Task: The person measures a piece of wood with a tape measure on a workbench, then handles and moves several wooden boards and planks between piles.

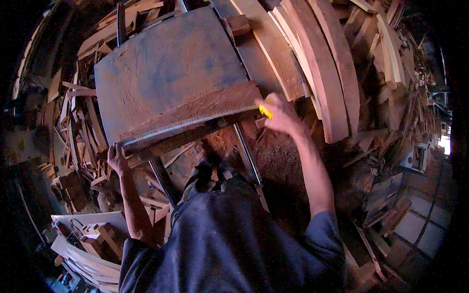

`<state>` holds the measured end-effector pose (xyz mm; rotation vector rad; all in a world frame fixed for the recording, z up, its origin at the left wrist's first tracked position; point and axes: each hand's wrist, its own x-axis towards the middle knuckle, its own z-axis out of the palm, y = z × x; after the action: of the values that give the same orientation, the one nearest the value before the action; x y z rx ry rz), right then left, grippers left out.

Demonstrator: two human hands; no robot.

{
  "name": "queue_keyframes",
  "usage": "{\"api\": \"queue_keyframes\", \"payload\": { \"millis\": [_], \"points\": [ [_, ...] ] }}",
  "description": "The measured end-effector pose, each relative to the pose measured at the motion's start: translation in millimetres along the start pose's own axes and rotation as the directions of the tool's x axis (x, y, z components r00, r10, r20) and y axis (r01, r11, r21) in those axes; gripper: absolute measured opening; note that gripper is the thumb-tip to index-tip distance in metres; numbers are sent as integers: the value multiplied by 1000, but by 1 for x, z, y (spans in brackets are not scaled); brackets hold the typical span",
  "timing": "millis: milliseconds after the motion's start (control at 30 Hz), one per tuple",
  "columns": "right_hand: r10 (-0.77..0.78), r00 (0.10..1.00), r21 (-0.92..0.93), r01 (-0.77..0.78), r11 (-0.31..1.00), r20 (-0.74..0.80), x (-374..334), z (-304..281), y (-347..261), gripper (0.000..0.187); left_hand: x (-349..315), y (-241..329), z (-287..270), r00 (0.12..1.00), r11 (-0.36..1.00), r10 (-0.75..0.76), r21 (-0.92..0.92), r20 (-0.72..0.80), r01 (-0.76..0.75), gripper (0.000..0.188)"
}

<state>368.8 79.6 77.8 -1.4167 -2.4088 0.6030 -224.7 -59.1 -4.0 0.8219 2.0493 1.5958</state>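
A rough reddish-brown plank (210, 103) lies along the near edge of a flat metal machine table (171, 58). Stretched along the plank's near side is the pale blade (181, 123) of a tape measure. My left hand (117, 158) is closed at the plank's left end, fingers pinching the blade's end there. At the right end, my right hand (281, 117) grips the yellow tape measure case (265, 110); motion blurs the hand a little, and its fingers partly cover the case.
Long sawn boards (322, 73) lean to the right of the table. Scrap wood (80, 122) is heaped at the left. Metal rails (248, 155) run from the table toward me, beside my feet. Sawdust (283, 156) covers the floor; stacked pieces (100, 239) sit at lower left.
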Motion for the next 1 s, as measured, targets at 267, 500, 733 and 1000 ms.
{"api": "queue_keyframes", "payload": {
  "millis": [267,500,733,1000],
  "points": [
    [273,899,313,-383,869,342,-106,67,-97,80,-93,73,101,764,984,-59,-92,642,153,36],
    [654,756,618,-525,585,24,-85,54,-46,82,-99,108,158,515,679,394,137,762,-722,56],
    [567,747,0,-605,796,-347,-11,19,54,73,-86,95,113,543,635,196,316,817,-705,65],
    [354,800,-411,-566,715,-485,20,30,64,58,-83,86,112,500,461,121,397,858,-794,76]
  ]
}}
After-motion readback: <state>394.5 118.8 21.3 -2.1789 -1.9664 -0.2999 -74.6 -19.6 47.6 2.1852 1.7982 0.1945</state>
